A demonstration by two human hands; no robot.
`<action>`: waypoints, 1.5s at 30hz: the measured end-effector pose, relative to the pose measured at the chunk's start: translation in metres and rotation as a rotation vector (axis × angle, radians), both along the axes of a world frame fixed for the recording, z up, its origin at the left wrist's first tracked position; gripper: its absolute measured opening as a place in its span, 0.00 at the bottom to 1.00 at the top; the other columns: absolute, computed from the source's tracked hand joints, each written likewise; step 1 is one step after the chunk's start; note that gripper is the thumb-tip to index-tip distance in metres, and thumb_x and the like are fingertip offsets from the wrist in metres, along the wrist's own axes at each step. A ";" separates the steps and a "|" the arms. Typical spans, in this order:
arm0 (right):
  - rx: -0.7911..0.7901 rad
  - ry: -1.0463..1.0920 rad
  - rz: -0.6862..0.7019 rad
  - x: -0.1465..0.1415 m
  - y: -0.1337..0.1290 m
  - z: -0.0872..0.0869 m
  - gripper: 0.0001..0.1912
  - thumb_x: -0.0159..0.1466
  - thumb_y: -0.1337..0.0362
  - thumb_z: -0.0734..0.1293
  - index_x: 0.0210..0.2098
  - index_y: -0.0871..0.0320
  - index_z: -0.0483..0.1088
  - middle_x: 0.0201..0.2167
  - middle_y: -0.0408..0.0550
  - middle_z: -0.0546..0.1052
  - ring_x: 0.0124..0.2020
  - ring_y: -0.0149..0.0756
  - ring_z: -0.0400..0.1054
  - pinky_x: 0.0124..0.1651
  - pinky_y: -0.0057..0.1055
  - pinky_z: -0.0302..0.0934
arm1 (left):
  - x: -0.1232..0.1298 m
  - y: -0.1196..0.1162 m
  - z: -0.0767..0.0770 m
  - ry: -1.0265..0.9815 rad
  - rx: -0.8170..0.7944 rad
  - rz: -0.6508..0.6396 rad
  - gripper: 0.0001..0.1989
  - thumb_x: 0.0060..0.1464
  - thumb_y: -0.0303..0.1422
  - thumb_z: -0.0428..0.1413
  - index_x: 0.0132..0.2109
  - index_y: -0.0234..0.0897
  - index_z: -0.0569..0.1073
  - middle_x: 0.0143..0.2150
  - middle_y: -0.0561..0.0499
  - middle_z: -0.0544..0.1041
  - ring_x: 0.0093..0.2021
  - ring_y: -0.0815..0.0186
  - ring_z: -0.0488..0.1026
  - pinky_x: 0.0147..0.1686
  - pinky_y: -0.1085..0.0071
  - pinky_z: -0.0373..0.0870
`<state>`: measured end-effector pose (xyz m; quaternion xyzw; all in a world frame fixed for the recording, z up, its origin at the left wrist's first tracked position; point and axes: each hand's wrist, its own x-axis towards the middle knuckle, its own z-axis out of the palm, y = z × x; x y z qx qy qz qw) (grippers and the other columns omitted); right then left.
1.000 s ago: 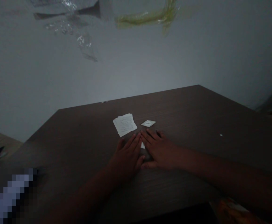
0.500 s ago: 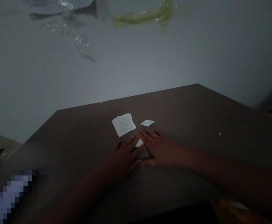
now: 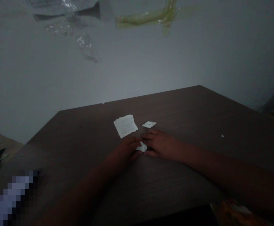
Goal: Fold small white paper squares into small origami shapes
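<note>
Left hand (image 3: 126, 150): gripping the small folded paper (image 3: 142, 147), fingers bent over its left end, thumb along the side facing the table's near edge. Right hand (image 3: 163, 144): fingers bent together, tips and thumb at the paper's right end; can't tell if it's pinched or just steadied, too dark. Thumb tips nearly meet on the near side.

Small folded paper sits between both hands, on the table (image 3: 99, 125), roughly midway between the left and right edges. Its exact folds are partly hidden by fingers.

Stack of paper (image 3: 126, 125): beyond the left hand, toward the far edge, sheets slightly fanned, what looks like print on the top one. Diamond-shaped paper (image 3: 149, 124): lies flat right of the stack, apart from it, just beyond the right hand's fingers. White scrap (image 3: 222, 136): well off toward the right edge. Another white bit (image 3: 105, 103) at the far edge, nearer the far left corner. Wall behind has yellow tape (image 3: 146, 20) and clear tape (image 3: 85, 45) on it.
</note>
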<state>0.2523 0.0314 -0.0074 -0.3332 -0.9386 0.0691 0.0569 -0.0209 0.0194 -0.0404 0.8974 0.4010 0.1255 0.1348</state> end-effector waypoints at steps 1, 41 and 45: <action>-0.003 0.008 0.015 0.000 0.000 0.000 0.22 0.84 0.56 0.77 0.69 0.63 0.87 0.73 0.66 0.87 0.75 0.62 0.80 0.82 0.55 0.73 | -0.001 0.001 -0.001 -0.003 -0.009 -0.005 0.17 0.80 0.29 0.64 0.70 0.44 0.87 0.76 0.41 0.86 0.75 0.48 0.85 0.78 0.46 0.84; -0.165 0.347 -0.013 0.006 0.016 -0.028 0.06 0.80 0.70 0.74 0.46 0.56 0.84 0.48 0.53 0.87 0.50 0.46 0.82 0.58 0.42 0.77 | 0.000 0.002 0.015 -0.178 -0.119 0.167 0.05 0.71 0.31 0.63 0.44 0.42 0.85 0.52 0.42 0.90 0.59 0.46 0.84 0.64 0.49 0.83; -0.130 0.405 -0.023 0.005 0.017 -0.035 0.07 0.82 0.68 0.73 0.46 0.54 0.84 0.48 0.52 0.88 0.50 0.46 0.82 0.60 0.45 0.78 | 0.001 -0.001 0.015 -0.236 -0.154 0.194 0.08 0.73 0.36 0.61 0.45 0.43 0.85 0.49 0.44 0.90 0.53 0.48 0.85 0.63 0.51 0.84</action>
